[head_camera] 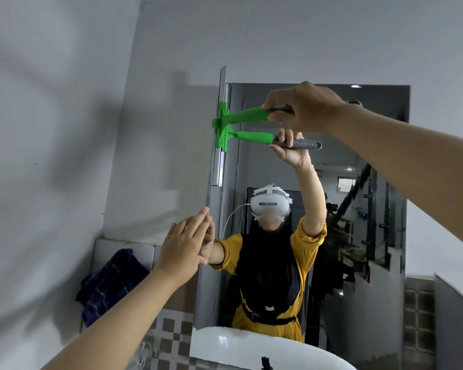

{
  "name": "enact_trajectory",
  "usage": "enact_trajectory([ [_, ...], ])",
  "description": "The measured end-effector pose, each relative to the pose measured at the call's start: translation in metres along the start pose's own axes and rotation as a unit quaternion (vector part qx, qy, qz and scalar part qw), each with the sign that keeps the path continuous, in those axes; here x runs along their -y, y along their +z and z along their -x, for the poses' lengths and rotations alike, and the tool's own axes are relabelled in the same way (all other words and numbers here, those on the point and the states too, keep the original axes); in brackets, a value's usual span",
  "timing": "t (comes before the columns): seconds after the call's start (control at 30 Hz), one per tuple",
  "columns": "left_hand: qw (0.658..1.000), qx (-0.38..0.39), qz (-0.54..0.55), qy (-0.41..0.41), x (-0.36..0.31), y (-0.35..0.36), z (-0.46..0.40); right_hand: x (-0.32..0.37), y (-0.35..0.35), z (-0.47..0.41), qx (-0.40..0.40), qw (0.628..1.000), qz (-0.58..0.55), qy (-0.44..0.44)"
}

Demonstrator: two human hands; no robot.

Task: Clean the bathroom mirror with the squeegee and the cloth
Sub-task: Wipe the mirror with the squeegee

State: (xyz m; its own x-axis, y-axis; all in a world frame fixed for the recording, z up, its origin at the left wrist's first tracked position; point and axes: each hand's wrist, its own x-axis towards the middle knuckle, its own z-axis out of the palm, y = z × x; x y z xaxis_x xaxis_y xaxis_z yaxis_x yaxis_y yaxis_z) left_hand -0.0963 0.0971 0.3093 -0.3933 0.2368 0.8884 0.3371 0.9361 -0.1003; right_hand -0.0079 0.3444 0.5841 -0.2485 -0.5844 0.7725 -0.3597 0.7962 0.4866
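Note:
The bathroom mirror (372, 236) hangs on the grey wall ahead of me. My right hand (305, 108) grips the dark handle of a green squeegee (241, 116), whose blade lies upright against the mirror's upper left edge. A reflection of the squeegee shows just below it. My left hand (185, 247) has straight fingers that press flat on the mirror's left edge, lower down. A dark blue checked cloth (110, 287) hangs at the lower left, away from both hands.
A white basin (251, 351) sits below the mirror. Brown and white checked tiles (171, 332) cover the wall under it. The mirror reflects a person in a yellow top with a white headset. A grey wall fills the left.

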Motion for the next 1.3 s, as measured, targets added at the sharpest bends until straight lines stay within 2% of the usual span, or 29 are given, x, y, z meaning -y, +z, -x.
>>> enact_trajectory([
  [0.5,0.998,0.035,-0.048,-0.022,-0.007,-0.005,0.001,-0.030,-0.010,0.050,0.004,0.999,0.014,0.044],
  [0.93,0.991,0.028,-0.126,-0.047,-0.028,-0.010,0.001,-0.100,-0.042,0.137,-0.018,0.992,0.021,0.121],
  [1.1,0.988,0.039,-0.127,-0.074,-0.035,-0.012,0.000,-0.118,-0.048,0.167,-0.037,0.987,-0.012,0.155],
  [1.3,0.984,0.063,-0.154,-0.064,-0.039,-0.021,0.002,-0.115,-0.037,0.190,-0.063,0.975,-0.066,0.202],
])
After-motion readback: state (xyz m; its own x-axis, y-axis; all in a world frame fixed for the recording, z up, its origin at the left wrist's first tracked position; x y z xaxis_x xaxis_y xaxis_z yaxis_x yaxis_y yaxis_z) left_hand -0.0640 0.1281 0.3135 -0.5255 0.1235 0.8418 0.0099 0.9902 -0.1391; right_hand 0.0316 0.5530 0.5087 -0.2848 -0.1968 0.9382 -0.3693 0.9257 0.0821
